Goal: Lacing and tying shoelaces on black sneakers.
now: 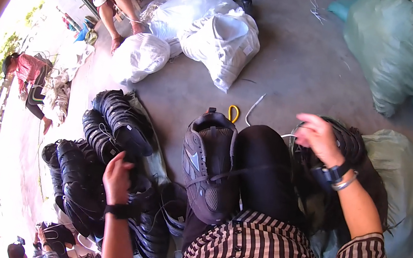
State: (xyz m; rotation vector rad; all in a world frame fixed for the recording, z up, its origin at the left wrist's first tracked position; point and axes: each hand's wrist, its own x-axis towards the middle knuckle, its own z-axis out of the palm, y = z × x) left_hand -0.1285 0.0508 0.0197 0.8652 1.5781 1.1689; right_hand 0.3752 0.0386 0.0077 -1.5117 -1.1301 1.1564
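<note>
My left hand (pixel 118 174) rests on a heap of black shoes (pixel 98 154) at my lower left, its fingers curled on one shoe. My right hand (pixel 319 138), wearing a dark watch and a bangle, reaches into a pale green sack (pixel 400 178) at my right that holds more black shoes (pixel 346 141); its fingers close on a thin lace or cord there. A grey and black sneaker (pixel 208 165) lies sole-side against my knee (pixel 266 166), between the two hands.
Several white sacks (pixel 201 30) lie on the concrete floor ahead. Large green sacks (pixel 399 52) stand at the upper right. One person sits at the upper left, another crouches outside at the left. A yellow loop (pixel 233 113) lies on the floor.
</note>
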